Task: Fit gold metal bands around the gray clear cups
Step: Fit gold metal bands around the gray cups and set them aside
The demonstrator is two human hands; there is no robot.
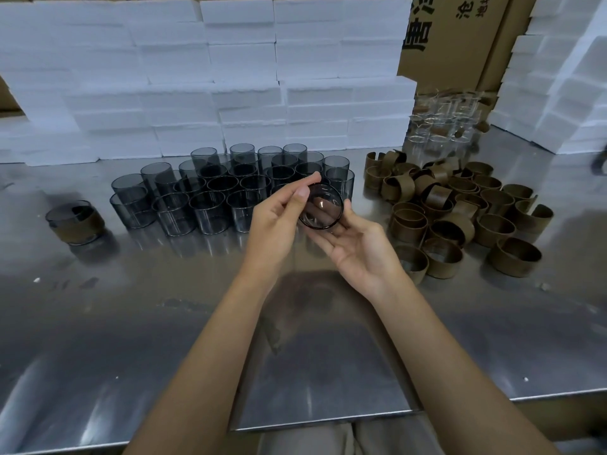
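Observation:
A gray clear cup (323, 206) is held in the air above the steel table, its round end turned toward me. My left hand (279, 221) pinches its upper left rim with thumb and fingers. My right hand (356, 247) cradles it from below with fingers curled round its side. Behind the hands stands a cluster of several gray clear cups (210, 192). A heap of gold metal bands (460, 211) lies to the right. At the far left one gray cup with a gold band (76, 221) round it stands alone.
The steel table (164, 323) reaches to its front edge near me. White foam blocks (210, 77) are stacked along the back, more at the far right (565, 77). Clear colourless cups (443, 123) stand at the back right beside cardboard boxes (456, 37).

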